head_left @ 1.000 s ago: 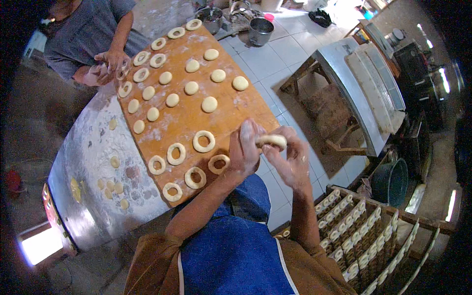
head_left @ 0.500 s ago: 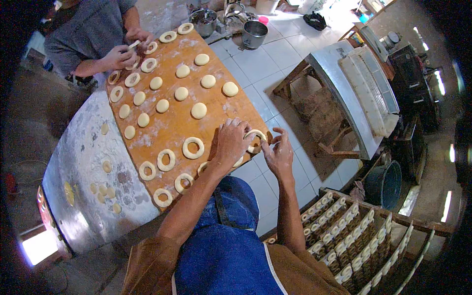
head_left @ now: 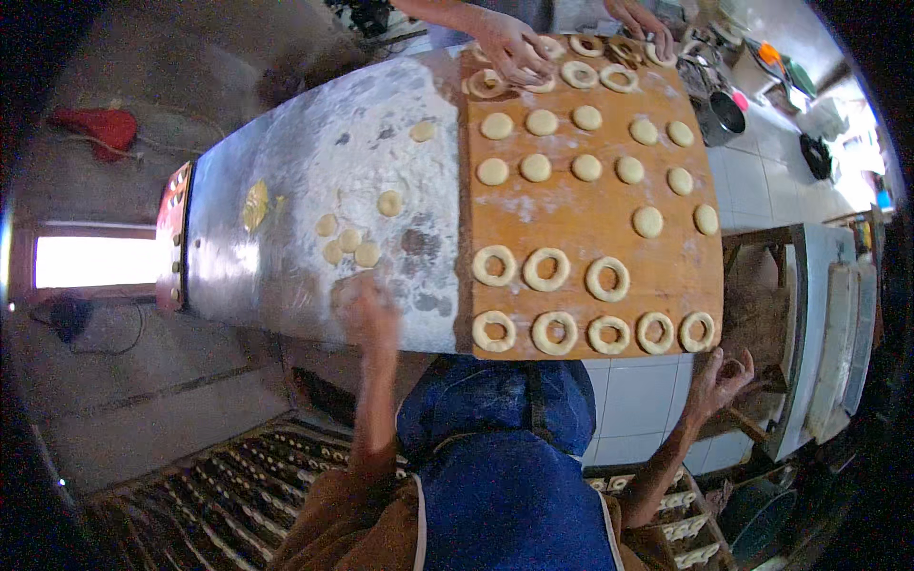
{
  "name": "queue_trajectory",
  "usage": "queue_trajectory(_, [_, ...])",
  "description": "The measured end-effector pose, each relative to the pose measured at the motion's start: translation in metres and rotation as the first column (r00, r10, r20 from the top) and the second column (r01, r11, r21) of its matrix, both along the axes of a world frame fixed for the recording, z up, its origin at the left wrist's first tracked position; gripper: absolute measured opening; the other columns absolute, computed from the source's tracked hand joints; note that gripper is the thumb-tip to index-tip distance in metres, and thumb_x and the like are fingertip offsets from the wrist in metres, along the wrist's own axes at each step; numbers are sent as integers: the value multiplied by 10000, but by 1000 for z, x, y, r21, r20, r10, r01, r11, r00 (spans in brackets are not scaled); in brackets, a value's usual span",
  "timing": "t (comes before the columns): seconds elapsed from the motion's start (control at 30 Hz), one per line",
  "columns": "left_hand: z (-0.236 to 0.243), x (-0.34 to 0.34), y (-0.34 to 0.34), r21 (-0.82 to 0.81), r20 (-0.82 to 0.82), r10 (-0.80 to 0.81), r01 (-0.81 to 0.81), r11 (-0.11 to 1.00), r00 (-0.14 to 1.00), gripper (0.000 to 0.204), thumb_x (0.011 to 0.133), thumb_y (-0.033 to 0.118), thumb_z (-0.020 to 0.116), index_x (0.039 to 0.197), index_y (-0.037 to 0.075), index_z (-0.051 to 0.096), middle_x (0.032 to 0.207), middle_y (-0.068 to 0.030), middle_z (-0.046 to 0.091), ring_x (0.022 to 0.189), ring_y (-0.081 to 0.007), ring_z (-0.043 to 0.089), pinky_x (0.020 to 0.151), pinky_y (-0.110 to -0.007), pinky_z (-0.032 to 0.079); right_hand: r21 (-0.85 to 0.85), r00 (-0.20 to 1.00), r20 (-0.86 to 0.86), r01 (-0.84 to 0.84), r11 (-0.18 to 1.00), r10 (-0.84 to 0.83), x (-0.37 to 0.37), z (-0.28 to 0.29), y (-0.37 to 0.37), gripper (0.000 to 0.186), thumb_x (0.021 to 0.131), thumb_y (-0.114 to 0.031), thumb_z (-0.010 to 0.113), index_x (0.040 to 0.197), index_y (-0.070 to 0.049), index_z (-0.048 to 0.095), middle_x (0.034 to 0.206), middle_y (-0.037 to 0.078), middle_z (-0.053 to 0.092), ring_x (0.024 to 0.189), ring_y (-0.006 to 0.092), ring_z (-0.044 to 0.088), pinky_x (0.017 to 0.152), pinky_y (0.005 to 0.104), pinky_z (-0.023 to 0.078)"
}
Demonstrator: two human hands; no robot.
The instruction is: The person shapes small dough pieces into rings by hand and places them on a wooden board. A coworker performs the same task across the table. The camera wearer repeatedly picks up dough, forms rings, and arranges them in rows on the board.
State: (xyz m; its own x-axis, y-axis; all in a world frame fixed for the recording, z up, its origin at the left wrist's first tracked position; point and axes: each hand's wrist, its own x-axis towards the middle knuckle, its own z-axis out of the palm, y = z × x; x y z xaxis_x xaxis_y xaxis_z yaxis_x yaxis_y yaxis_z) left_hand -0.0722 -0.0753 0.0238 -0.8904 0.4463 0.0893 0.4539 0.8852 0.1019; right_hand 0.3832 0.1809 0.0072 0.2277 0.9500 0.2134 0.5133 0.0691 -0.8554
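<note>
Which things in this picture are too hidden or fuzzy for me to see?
In the head view:
Left hand: blurred, so its fingers can't be told apart.
Dough ring: partly covered by the co-worker's hand.
Co-worker's head: cut off by the top edge.
Lower-left rack: contents too small and dark to count.

Eight pale rings [head_left: 540, 333] of raw dough lie flat on the near side of the orange-brown board [head_left: 571, 219]: five in a row along its edge, three behind them toward the left, each open through the middle, some slightly oval. Beyond them sit twelve smooth rounds [head_left: 536, 168], without holes: two rows of five, and two more at the right. More rings line the far edge, some partly covered. Six smaller pieces [head_left: 367, 254] lie on the floury desk [head_left: 314, 143], four clustered.
</note>
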Motion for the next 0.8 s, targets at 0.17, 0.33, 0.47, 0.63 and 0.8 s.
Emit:
queue_trajectory(0.17, [-12, -70, -79, 192, 95, -95, 76, 979, 991, 405, 758, 175, 762, 1143, 85, 673, 1084, -111, 650, 1097, -291, 543, 953, -428, 418, -49, 993, -23, -115, 992, 114, -50, 32, 1, 465, 882, -88, 642, 1290, -39, 426, 1108, 90, 479, 885, 155, 509, 693, 263, 481])
queue_trajectory(0.33, [7, -84, -72, 169, 386, -133, 71, 983, 913, 379, 724, 168, 791, 1058, 65, 644, 1024, -114, 640, 1096, -274, 540, 952, -402, 408, 112, 953, 12, -301, 947, 302, -135, 53, -11, 440, 891, -79, 634, 1290, -53, 449, 971, 45, 485, 803, 113, 503, 640, 235, 450])
queue_trajectory(0.47, [-1, -65, -61, 403, 704, -200, -152, 903, 681, 309, 679, 184, 792, 909, 40, 643, 971, -158, 628, 953, -357, 581, 852, -470, 453, 41, 934, 34, -356, 934, 354, -210, 77, -55, 377, 896, -56, 607, 1251, -23, 485, 919, 25, 517, 804, 110, 495, 688, 237, 433])
queue_trajectory(0.63, [-13, -60, -67, 216, 104, -441, 413, 885, 891, 244, 784, 126, 742, 937, 17, 587, 965, -135, 608, 907, -311, 616, 779, -436, 485, 106, 841, 55, -541, 835, 538, -270, 58, -114, 381, 873, -51, 607, 1236, -7, 498, 949, 37, 547, 819, 139, 518, 717, 286, 448])
queue_trajectory(0.8, [15, -62, -64, 591, 598, -412, -32, 806, 688, 200, 836, 94, 701, 997, -10, 647, 993, -121, 657, 913, -225, 644, 786, -376, 511, -139, 522, -86, -849, 509, 848, -354, 37, -175, 422, 852, -93, 683, 1240, -16, 534, 934, 87, 617, 808, 199, 593, 725, 321, 496])
